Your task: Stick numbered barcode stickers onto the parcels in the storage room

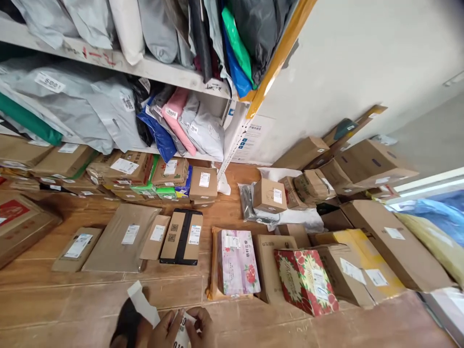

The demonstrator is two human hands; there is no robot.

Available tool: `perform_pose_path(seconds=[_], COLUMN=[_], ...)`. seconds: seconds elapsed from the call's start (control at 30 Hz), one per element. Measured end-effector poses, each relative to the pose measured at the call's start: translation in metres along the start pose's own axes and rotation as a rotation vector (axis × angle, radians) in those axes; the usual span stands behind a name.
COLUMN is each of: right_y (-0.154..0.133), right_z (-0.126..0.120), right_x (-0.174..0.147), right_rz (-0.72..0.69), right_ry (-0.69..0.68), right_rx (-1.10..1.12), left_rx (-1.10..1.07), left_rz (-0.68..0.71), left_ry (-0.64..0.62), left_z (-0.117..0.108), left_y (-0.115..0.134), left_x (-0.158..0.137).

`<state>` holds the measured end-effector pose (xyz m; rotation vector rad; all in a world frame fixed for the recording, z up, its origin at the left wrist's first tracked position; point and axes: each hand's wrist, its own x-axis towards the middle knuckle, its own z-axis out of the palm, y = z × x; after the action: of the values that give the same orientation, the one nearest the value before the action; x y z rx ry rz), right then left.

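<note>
White paper between the two hands — a printed label strip (178, 341) sits low in view, the left hand (162, 333) pinching one edge, the right hand (204, 325) pinching the other, both sets of fingers clamped on it. Its printed stretch runs roughly away from the body, and neither hand is nearer, since both touch it. A blank paper tail (142, 303) juts up and left past the left hand, over a dark shoe (125, 320). Straight ahead on the wooden floor (97, 299) lies the black-taped box (169, 245); ahead and right — nearer the right hand — comes the pink floral box (235, 270), with the red patterned box (300, 280) further right. Behind them, the loaded shelf (159, 67) closes off the far left.
</note>
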<state>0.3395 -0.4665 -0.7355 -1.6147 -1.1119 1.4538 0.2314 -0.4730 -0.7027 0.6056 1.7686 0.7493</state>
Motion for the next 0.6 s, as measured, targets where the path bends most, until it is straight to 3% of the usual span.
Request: perform_pose_path(seconds=[0.2, 0.4, 0.6], right_y=[0.047, 0.072, 0.137], right_z=[0.016, 0.041, 0.072], right_x=[0.028, 0.076, 0.126], right_rz=[0.025, -0.045, -0.048], right_ry=[0.077, -0.03, -0.104], right_rx=[-0.039, -0.094, -0.064], left_rx=[-0.113, -0.146, -0.301], left_rz=[-0.128, -0.186, -0.299], left_ry=[-0.225, -0.254, -0.455], left_z=[0.006, -0.014, -0.033], left_y=[-0.039, -0.078, -0.118], left_x=[0.051, 0.118, 0.19])
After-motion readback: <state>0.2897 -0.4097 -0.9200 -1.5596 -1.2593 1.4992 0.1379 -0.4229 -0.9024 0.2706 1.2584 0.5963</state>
